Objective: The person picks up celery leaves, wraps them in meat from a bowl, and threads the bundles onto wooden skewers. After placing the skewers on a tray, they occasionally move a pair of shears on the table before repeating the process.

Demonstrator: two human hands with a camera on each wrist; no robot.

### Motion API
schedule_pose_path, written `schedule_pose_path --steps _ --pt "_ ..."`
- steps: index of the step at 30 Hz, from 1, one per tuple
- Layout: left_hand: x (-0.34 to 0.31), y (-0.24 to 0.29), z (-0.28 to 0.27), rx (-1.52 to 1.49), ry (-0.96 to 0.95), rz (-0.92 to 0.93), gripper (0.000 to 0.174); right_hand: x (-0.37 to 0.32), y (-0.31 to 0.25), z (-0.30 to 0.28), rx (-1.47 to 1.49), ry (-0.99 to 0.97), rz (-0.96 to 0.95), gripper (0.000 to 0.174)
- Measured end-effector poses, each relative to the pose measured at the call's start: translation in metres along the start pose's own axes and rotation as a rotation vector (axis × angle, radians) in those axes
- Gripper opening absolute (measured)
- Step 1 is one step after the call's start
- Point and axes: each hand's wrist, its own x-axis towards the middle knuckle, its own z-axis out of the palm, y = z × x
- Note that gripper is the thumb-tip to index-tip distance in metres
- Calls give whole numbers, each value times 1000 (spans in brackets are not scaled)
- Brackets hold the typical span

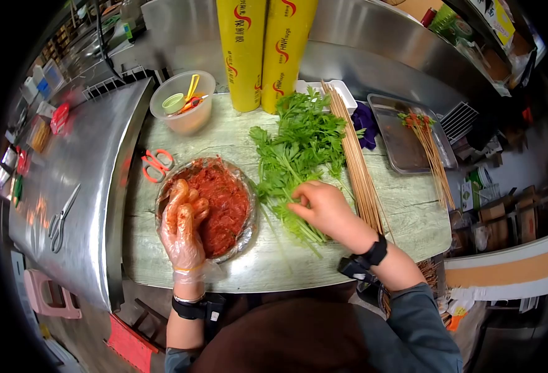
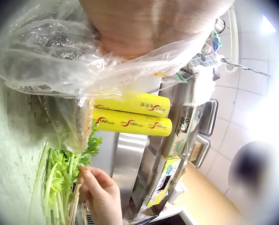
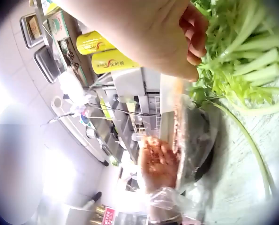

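Note:
My left hand [image 1: 185, 227], in a clear plastic glove smeared with red, is over the left side of a plastic-lined bowl [image 1: 249, 239] of red minced-looking meat mixture [image 1: 221, 208]. The right wrist view shows its palm turned up, fingers loosely bent around nothing. My bare right hand [image 1: 326, 208] is at a bunch of leafy green celery [image 1: 299, 146], just right of the bowl. Its fingers are bent, with thumb and fingertips close together over the stalks; I cannot tell whether they pinch one. Thin wooden skewers [image 1: 354, 152] lie in a bundle right beside the celery.
Two yellow cling-film boxes [image 1: 264, 56] stand at the back. Orange-handled scissors [image 1: 157, 165] lie left of the bowl, below a plastic tub [image 1: 180, 118]. At right, a metal tray [image 1: 393, 152] holds loaded skewers [image 1: 426, 140]. More scissors [image 1: 62, 217] rest on the steel counter [image 1: 90, 248].

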Motion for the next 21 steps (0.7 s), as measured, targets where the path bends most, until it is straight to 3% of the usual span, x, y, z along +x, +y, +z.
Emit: schedule_pose_path --steps 2,5,9,13,16,19,20,21 --pt "1 -1 -1 -18 0 -6 34 6 0 16 -177 50 -10 11" --pt "-1 2 2 -8 24 -3 34 11 -14 3 44 57 63 11" --pt "0 0 -2 -13 -6 -18 34 -8 -14 23 -43 -101 -180 15" --pt "-1 1 0 -31 -5 -23 35 -16 -35 40 -343 -89 -25 17" --pt "-1 2 0 7 -10 -19 37 -14 -27 39 -228 -95 -14 12" --pt "-2 4 3 1 2 -17 37 -17 -11 11 697 -151 465 5" --pt "-2 3 1 0 -6 -34 37 -19 -10 -7 982 -177 556 9" --pt "-2 2 0 -4 -3 -38 37 -22 -6 -18 1082 -128 535 11"
